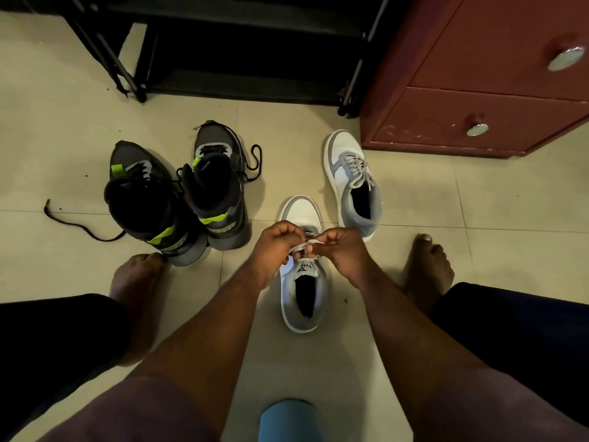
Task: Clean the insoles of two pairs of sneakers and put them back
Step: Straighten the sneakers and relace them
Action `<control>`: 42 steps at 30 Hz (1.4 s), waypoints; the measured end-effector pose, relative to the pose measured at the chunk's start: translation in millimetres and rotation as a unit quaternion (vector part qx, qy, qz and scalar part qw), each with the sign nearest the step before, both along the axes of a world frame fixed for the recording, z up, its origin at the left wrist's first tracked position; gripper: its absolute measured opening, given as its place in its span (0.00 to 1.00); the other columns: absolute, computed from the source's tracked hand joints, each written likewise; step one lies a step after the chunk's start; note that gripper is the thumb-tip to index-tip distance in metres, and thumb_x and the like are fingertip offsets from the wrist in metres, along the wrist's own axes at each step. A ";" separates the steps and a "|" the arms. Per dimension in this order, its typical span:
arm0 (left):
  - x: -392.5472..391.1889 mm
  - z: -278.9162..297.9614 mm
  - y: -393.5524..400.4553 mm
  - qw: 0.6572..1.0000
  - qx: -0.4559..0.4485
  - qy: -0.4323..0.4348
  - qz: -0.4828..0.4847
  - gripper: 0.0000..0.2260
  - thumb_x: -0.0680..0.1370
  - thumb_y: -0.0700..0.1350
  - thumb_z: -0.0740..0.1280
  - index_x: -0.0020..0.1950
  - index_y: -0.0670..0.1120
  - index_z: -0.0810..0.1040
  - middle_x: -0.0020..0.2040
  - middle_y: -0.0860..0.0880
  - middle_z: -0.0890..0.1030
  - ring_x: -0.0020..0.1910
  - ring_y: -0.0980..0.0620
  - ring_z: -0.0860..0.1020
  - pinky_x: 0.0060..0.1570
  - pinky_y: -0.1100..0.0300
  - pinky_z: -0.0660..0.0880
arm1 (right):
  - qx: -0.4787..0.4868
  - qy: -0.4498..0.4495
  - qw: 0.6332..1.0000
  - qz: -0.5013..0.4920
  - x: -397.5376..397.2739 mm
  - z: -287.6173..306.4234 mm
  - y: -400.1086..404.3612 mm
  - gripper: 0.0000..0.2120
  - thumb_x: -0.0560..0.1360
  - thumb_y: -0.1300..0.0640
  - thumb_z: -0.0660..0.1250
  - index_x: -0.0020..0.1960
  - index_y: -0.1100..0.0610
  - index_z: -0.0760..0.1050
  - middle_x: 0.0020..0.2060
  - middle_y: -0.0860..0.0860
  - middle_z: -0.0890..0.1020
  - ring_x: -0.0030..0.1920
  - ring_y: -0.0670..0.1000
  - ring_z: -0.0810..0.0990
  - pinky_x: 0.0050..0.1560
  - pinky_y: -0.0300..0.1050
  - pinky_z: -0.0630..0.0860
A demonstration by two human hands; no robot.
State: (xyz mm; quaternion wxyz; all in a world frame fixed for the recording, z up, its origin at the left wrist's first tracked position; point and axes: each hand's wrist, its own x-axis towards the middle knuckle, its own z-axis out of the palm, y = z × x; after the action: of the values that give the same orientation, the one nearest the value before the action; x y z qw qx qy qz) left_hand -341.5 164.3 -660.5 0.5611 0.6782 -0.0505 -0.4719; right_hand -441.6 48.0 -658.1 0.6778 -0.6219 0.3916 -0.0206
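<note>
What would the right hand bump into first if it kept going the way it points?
Probably the left hand: the right hand points inward at it, both pinching the lace over the white shoe. Depth is unclear.

Floor (79, 116): pale cream tiles with visible grout lines and a few small dark specks.

Standing directly on it:
- Pair of dark grey sneakers (177, 199) with neon-green accents, side by side, touching, left of centre. A loose black lace (79, 226) trails across the tiles to their left.
- White-and-grey sneaker (352, 183), right of centre, near the cabinet corner.
- Second white-and-grey sneaker (302, 282), nearer the viewer, apart from its mate.
- Black shoe rack (242, 87), at the far edge.
- Reddish-brown drawer cabinet (462, 122), far right, just beside the rack.
- Two bare feet, the left foot (134, 279) touching the nearest dark sneaker's heel, the right foot (428, 266) well apart from it.
</note>
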 end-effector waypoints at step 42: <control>-17.0 -12.9 -17.4 0.971 0.077 0.082 0.209 0.08 0.77 0.32 0.67 0.38 0.40 0.76 0.29 0.45 0.77 0.20 0.57 0.72 0.19 0.68 0.66 | -0.151 0.022 0.988 0.016 5.2 -10.2 6.0 0.19 0.62 0.76 0.73 0.33 0.52 0.74 0.42 0.48 0.78 0.44 0.43 0.79 0.48 0.38 0.76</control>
State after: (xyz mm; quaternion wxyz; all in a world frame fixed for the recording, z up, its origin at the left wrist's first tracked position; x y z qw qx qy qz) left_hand -358.5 146.9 -673.4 0.5960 0.6737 0.1752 -0.4003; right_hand -436.4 54.1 -668.3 0.5675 -0.7236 0.3889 -0.0555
